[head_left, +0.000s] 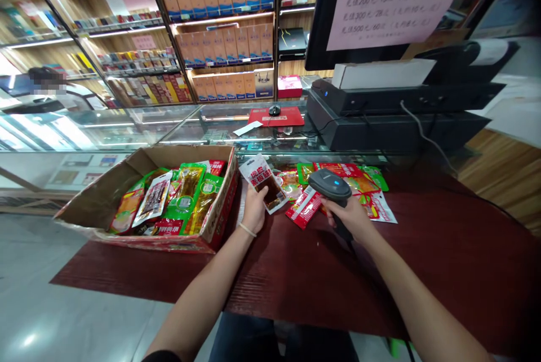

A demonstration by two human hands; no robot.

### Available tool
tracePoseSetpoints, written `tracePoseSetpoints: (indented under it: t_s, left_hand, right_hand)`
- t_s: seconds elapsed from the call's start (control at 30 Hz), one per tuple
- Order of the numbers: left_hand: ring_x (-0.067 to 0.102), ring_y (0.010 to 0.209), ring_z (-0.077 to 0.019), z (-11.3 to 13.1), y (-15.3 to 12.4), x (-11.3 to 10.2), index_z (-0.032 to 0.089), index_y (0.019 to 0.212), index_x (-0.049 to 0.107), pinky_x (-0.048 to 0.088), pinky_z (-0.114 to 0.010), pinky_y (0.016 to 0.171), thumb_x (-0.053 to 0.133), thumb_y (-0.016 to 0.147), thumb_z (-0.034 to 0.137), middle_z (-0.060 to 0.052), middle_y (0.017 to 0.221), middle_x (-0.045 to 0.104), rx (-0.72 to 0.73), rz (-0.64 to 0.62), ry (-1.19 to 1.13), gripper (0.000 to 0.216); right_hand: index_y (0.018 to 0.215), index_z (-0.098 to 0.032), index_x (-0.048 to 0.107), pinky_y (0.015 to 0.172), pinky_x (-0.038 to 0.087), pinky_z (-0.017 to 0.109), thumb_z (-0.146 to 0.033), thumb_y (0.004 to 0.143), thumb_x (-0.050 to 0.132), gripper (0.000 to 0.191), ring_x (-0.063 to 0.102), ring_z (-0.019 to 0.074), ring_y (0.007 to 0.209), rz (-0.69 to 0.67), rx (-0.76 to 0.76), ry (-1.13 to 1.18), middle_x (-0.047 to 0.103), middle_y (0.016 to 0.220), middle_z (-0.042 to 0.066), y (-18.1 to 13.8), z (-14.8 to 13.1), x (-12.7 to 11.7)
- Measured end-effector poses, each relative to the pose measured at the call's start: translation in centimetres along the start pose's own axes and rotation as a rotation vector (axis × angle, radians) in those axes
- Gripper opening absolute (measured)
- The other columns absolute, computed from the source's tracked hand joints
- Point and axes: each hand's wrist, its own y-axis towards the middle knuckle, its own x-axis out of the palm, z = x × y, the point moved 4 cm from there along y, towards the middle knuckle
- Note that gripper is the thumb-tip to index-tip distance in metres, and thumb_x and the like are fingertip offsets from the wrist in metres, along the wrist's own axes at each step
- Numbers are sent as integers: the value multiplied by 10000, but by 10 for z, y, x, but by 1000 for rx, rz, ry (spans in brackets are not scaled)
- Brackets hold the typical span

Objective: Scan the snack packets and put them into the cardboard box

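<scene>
My left hand (255,210) holds a white and red snack packet (264,181) upright above the dark red table (443,249). A black handheld barcode scanner (330,186) is gripped in my right hand (351,216), its head pointing left toward that packet. Beside the scanner a red and white packet (302,208) lies flat. Several more red, green and white snack packets (363,181) are spread on the table behind my right hand.
An open cardboard box (105,193) with several snack packets stands at the left of the table. Behind it runs a glass counter (177,125) bearing a red mouse pad (276,117), a black register (397,119) and a monitor. Shelves of goods line the back wall.
</scene>
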Motion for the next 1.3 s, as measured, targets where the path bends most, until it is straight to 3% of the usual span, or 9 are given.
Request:
tracePoseSetpoints:
  t_s: [0.13, 0.23, 0.3, 0.4, 0.53, 0.67, 0.87, 1.13, 1.3]
  left_hand:
    - [627, 1112, -223, -17, -3, 1, 212, 1163, 576, 459, -410, 1033, 720, 765, 214, -65, 1189, 670, -217, -57, -278, 423]
    - [658, 1027, -187, -24, -4, -5, 236, 1148, 576, 514, -383, 964, 729, 758, 157, -40, 1155, 685, -266, 13, -331, 426]
    - [673, 959, -160, -28, -3, -9, 240, 1115, 587, 546, -343, 903, 735, 747, 119, -21, 1105, 699, -280, 78, -301, 414]
    - [682, 917, -136, -30, -1, -13, 246, 1095, 601, 569, -293, 844, 733, 745, 97, -6, 1076, 705, -284, 121, -265, 403]
    - [691, 881, -125, -29, -1, -14, 233, 1050, 617, 582, -272, 812, 734, 739, 74, -3, 1023, 716, -276, 163, -271, 368]
    - [692, 792, -107, -31, -2, -14, 203, 991, 633, 587, -247, 766, 731, 731, 46, 2, 909, 721, -285, 205, -279, 319]
    - [694, 880, -130, -30, -1, -13, 208, 1011, 642, 584, -302, 844, 726, 724, 38, -10, 986, 725, -268, 216, -296, 344]
    - [677, 948, -153, -21, -6, -1, 229, 1086, 592, 549, -297, 844, 778, 698, 163, -17, 1063, 710, -161, 72, -105, 436]
    - [649, 1080, -205, 17, -10, 26, 170, 1116, 619, 496, -339, 959, 735, 765, 237, -91, 1163, 694, 24, -68, 115, 376]
  right_hand:
    - [686, -205, 538, 357, 385, 248, -579, 706, 729, 421, 488, 122, 358, 17, -4, -38, 514, 467, -29, -2, 1, 0]
    - [683, -207, 529, 372, 398, 256, -545, 738, 707, 386, 511, 134, 365, -19, 9, -173, 538, 466, -11, -2, 3, 0]
    - [859, -205, 581, 365, 403, 260, -506, 746, 708, 346, 525, 150, 364, -52, 27, -281, 558, 475, -22, -2, 3, -1]
    - [1199, -226, 533, 345, 401, 260, -481, 770, 693, 524, 528, 160, 352, -103, 27, -409, 578, 502, -47, -4, 0, -1]
    - [1291, -229, 494, 332, 401, 254, -465, 780, 686, 594, 534, 153, 350, -141, 8, -450, 614, 557, -41, -7, -6, 2]
    - [1186, -206, 578, 330, 401, 246, -469, 789, 673, 485, 526, 149, 351, -177, 28, -464, 583, 506, -42, -9, -7, 3]
    - [981, -210, 597, 343, 384, 235, -490, 805, 644, 334, 510, 143, 347, -198, 73, -443, 526, 430, -57, -9, -5, 2]
    - [730, -222, 522, 344, 375, 247, -501, 735, 692, 327, 517, 142, 341, -90, 65, -376, 536, 443, -33, -3, -5, -7]
    - [696, -220, 485, 337, 353, 226, -534, 739, 685, 375, 487, 117, 324, -26, 6, -168, 505, 443, -53, -6, -19, -4]
